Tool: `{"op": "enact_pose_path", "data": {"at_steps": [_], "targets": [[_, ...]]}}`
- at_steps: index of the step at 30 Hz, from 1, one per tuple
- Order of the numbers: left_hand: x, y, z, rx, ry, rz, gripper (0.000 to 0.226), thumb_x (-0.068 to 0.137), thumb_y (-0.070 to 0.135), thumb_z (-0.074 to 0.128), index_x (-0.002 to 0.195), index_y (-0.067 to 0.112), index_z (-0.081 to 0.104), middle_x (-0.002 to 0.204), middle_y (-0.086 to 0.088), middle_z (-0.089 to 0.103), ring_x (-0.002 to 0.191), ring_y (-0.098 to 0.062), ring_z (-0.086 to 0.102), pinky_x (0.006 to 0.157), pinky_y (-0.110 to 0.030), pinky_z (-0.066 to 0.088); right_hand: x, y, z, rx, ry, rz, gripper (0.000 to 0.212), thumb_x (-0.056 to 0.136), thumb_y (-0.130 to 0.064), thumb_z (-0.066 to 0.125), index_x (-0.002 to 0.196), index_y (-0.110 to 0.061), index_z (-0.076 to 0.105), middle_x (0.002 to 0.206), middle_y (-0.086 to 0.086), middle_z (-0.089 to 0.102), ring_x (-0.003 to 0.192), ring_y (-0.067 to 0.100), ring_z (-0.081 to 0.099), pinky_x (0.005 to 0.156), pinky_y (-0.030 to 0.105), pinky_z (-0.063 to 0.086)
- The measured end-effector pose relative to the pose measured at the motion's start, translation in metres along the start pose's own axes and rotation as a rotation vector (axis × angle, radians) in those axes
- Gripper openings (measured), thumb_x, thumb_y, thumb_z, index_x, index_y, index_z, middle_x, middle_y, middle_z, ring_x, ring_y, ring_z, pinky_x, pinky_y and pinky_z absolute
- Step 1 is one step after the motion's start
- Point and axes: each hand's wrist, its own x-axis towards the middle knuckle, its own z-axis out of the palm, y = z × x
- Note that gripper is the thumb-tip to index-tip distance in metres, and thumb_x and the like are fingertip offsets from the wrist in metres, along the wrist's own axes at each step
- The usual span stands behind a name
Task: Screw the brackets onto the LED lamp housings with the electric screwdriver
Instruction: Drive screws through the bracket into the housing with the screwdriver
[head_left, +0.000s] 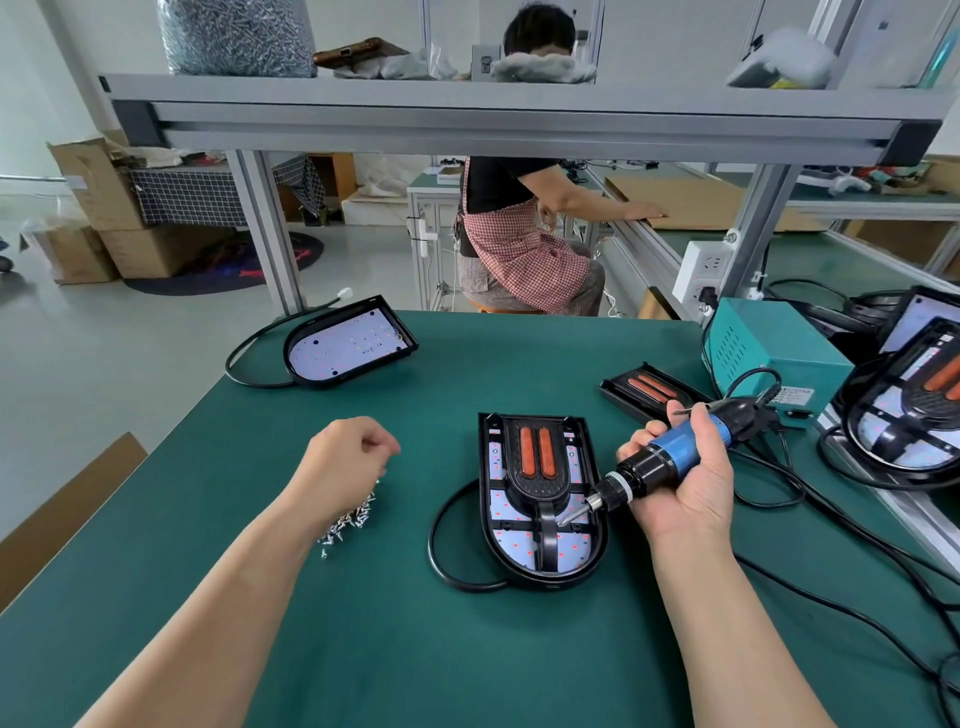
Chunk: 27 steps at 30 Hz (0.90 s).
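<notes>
Fingers (655, 429) of right hand (691, 483) wrapped round electric screwdriver (675, 457), gripping the blue-and-black barrel, thumb laid along the top. Bit angled down and left, tip touching black bracket (537, 467) near its lower stem. Bracket carries two orange strips and sits inside LED lamp housing (597, 540). Housing lies open side up at centre of green mat (415, 649), its black cable looped at the left side.

Left hand (348, 457) hangs over loose pile of screws (353, 517), left of the housing, fingers curled downward. Fingertips blurred; cannot tell whether they pinch a screw.

Farther out: second housing (348, 345) with no bracket at far left of mat. Spare bracket (649, 389) just behind the screwdriver. Teal power box (769, 348) at right, stacked housings (914, 410) beside it. Seated person in checked apron (519, 249) beyond the bench.
</notes>
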Motion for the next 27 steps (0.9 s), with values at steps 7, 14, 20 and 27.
{"op": "enact_pose_path", "data": {"at_steps": [7,14,20,27], "targets": [[-0.053,0.053,0.042,-0.566,-0.281,-0.061,0.025,0.1,-0.002,0.048,0.084,0.005,0.066,0.068,-0.001,0.061,0.052,-0.002,0.056,0.051,-0.015,0.045,-0.001,-0.004,0.003,0.081,-0.026,-0.002,0.014,0.095,-0.031,0.065,0.096,-0.018,0.061,0.075,-0.006,0.055,0.061,0.01,0.051,0.063,0.023,0.037],[-0.063,0.065,0.062,-0.373,-0.104,0.1,0.027,0.096,0.001,0.048,0.082,0.016,0.065,0.076,-0.002,0.068,0.057,-0.003,0.061,0.061,-0.022,0.047,0.004,-0.008,-0.001,0.102,0.009,-0.026,0.013,0.097,-0.03,0.062,0.091,-0.019,0.06,0.072,-0.006,0.055,0.058,0.01,0.052,0.061,0.023,0.036],[-0.065,0.066,0.055,0.154,-0.178,0.387,0.02,0.086,0.011,0.065,0.076,0.028,0.07,0.092,0.009,0.05,0.09,-0.01,0.052,0.072,-0.013,0.039,0.006,-0.008,-0.003,0.115,0.036,-0.031,0.014,0.096,-0.03,0.064,0.088,-0.019,0.059,0.072,-0.006,0.055,0.058,0.011,0.051,0.061,0.024,0.037],[-0.064,0.083,0.057,0.722,-0.31,0.586,0.016,0.088,0.036,0.064,0.089,0.023,0.073,0.098,0.003,0.063,0.102,-0.021,0.052,0.092,-0.036,0.039,0.006,-0.007,-0.003,0.116,0.04,-0.016,0.013,0.095,-0.029,0.065,0.088,-0.019,0.061,0.071,-0.006,0.056,0.058,0.01,0.051,0.062,0.024,0.038]]}}
